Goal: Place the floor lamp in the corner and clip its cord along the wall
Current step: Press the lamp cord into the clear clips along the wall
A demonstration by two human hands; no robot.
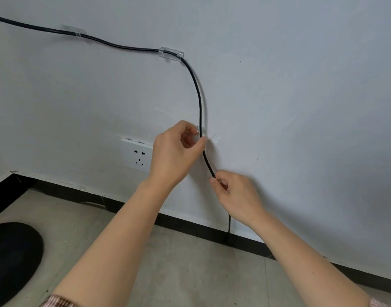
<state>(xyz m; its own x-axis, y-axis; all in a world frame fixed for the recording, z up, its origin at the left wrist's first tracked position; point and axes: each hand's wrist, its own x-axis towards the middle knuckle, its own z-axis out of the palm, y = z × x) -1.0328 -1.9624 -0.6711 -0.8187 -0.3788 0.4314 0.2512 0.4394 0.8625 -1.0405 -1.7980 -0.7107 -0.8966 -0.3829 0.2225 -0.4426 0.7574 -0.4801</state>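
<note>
A black cord [196,89] runs along the white wall from the upper left, through one clear clip [74,31] and a second clear clip [171,53], then bends downward. A third clear clip [200,129] sits on the wall where the cord passes. My left hand [174,154] pinches the cord at this clip, thumb and fingers pressed around it. My right hand [234,191] grips the cord lower down, and the cord hangs below it to the floor [229,224]. The lamp's round black base [13,258] lies at the lower left.
A white wall socket [138,157] is just left of my left hand. A black skirting board [190,227] runs along the foot of the wall above a grey tiled floor [190,273]. The room corner is at the far left.
</note>
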